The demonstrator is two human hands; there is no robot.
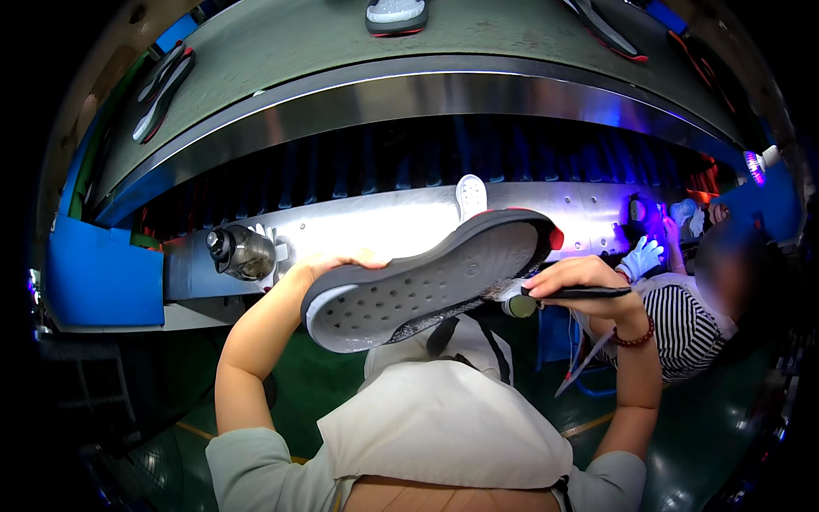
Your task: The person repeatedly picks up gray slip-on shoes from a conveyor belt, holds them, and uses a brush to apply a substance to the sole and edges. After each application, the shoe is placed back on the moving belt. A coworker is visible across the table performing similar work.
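A large grey and black shoe sole (426, 277) with a red tip is held up in front of me, its perforated inner side facing me. My left hand (350, 260) is closed on its far edge near the left end, the fingers partly hidden behind it. In my right hand (584, 277) is a brush with a black handle (589, 293). Its pale bristles (505, 290) are at the sole's near right edge, where a whitish wet-looking streak runs along the rim. A small round container (519, 306) with a yellowish-green face is just below the bristles.
Beyond the sole is a metal shelf (341, 218) with a clear bottle (247, 253) and a white sole-shaped piece (470, 196). Above runs a green conveyor belt (299, 51) bearing several soles (397, 15). At right, a person in stripes (682, 328) wears a blue glove (641, 258).
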